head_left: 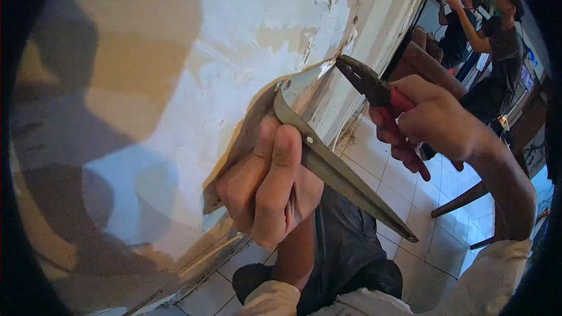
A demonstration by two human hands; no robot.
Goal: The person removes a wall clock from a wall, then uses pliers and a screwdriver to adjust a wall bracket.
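My left hand [272, 184] grips a bent metal bracket [345, 181] near its corner, thumb and fingers closed on it. One arm of the bracket slants down to the right; the other lies near the patched wall [246, 17]. A hole shows in the metal just beside my fingertips. In my right hand [433, 117] are pliers [374, 90] with red handles, my fingers wrapped round them. Their dark jaws point up and left, at the wall by the far end of the bracket's upper arm. Whether the jaws hold anything is too small to tell.
Two people [503, 41] stand at the upper right with arms raised. Wooden furniture [462, 199] is at the right. Below lies a white tiled floor [374, 158], with my dark-clothed legs over it. Shadows fall across the wall at the left.
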